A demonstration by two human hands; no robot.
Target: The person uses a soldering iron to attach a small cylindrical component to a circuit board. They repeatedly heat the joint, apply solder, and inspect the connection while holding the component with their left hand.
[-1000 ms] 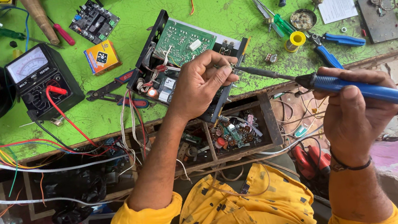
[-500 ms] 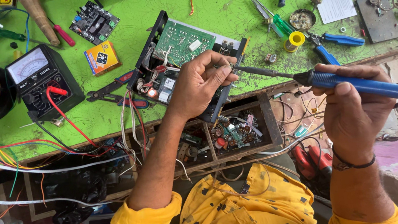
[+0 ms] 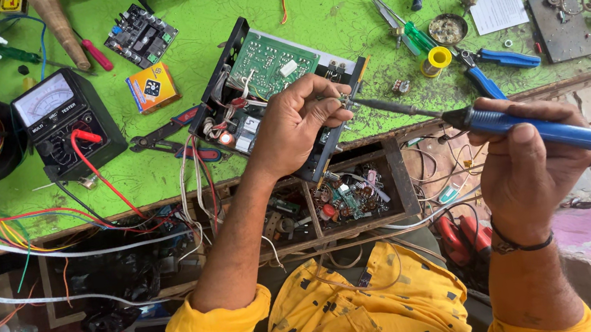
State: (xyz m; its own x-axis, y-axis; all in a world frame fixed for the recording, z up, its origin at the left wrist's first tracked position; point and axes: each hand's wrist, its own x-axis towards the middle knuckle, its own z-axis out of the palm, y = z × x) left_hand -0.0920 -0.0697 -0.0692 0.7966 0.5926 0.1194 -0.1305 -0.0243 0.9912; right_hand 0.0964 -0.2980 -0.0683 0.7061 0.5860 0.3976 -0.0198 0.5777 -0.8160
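The right hand (image 3: 529, 171) is closed around the blue soldering iron (image 3: 531, 128), which lies almost level with its long axis across the view and its tip pointing left at the open black device (image 3: 272, 94) near the front edge of the green desk (image 3: 216, 10). The left hand (image 3: 302, 124) pinches a thin wire there. A multimeter (image 3: 61, 120) stands to the left, blue pliers (image 3: 486, 67) and a solder spool (image 3: 438, 60) behind the iron; free room is toward the drawer (image 3: 348, 197) below.

Soldering iron (image 3: 524, 129): handle now lies flatter than a second ago, tip nearer the board's edge.
Right hand (image 3: 529, 167): shifted slightly up and inward.
Left hand (image 3: 298, 124): fingers seemingly pinched tighter; contact point too small to tell.
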